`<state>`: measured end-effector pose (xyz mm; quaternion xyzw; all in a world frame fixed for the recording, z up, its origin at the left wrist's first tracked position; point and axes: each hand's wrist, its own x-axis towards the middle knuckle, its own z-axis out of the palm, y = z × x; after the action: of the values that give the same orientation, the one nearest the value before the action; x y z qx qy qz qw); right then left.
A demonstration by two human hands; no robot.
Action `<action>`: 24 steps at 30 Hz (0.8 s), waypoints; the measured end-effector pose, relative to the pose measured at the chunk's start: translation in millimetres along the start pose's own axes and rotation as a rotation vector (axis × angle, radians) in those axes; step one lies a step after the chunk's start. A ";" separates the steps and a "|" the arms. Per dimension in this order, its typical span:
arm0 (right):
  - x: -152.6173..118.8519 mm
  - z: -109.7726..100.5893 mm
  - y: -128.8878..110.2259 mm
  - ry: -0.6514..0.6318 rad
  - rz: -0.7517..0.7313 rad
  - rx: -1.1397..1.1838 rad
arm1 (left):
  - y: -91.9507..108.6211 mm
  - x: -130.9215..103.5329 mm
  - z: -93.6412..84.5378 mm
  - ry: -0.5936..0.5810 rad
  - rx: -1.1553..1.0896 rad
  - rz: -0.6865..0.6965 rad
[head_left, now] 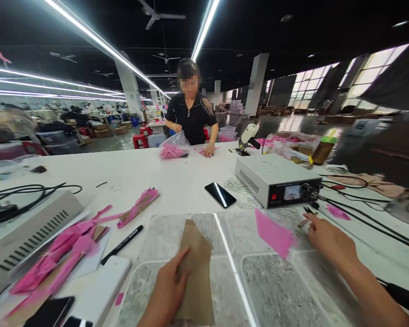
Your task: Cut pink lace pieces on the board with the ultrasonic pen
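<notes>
My left hand [168,286] grips the left edge of a flat brown cardboard piece [197,277] with a slanted top, which lies over the grey marbled mat [269,281]. Some of that hand's fingers are hidden. At the mat's right side, my right hand [330,238] has its fingers closed near a thin brownish stick-like item [303,222] and a small dark-tipped tool [308,210]; what it pinches is unclear. Just left of it, a pink fabric piece [274,234] is slanted over the mat, its right edge blurred.
A grey power unit [277,179] with cables stands at the right behind the mat. Near it lies a black phone [220,195]. Pink fabric strips [61,247], a marker [122,245] and another grey box [30,231] are left. Across the table a co-worker [191,113] handles a bag of pink pieces [173,147].
</notes>
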<state>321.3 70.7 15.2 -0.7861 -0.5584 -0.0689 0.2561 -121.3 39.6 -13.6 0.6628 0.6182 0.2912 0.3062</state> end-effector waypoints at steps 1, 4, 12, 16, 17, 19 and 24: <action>0.2 -1.2 -1.2 -0.024 0.004 -0.022 | -2.0 0.9 2.3 -0.006 0.050 0.030; -1.5 -1.0 -32.4 -0.160 -0.056 -0.027 | 0.3 -4.7 9.0 -0.048 0.142 0.084; -34.1 33.8 -286.3 -0.427 -1.012 0.244 | 9.7 -15.6 13.6 0.010 0.330 0.089; -67.6 79.5 -397.3 -0.561 -1.280 0.212 | -2.3 -17.0 24.7 0.079 0.443 0.214; -73.4 91.7 -415.3 -0.586 -1.314 0.205 | -6.0 -16.5 28.6 0.105 0.469 0.251; -80.9 111.9 -440.5 -0.633 -1.343 0.204 | -13.1 -13.8 36.0 0.167 0.515 0.325; -70.6 120.5 -445.6 -0.699 -1.223 0.324 | -21.6 -4.9 42.7 0.330 0.565 0.501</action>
<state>-132.8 178.3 28.8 -0.2610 -0.9508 0.1392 0.0916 -102.8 33.7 -57.6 0.7951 0.5343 0.2780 -0.0713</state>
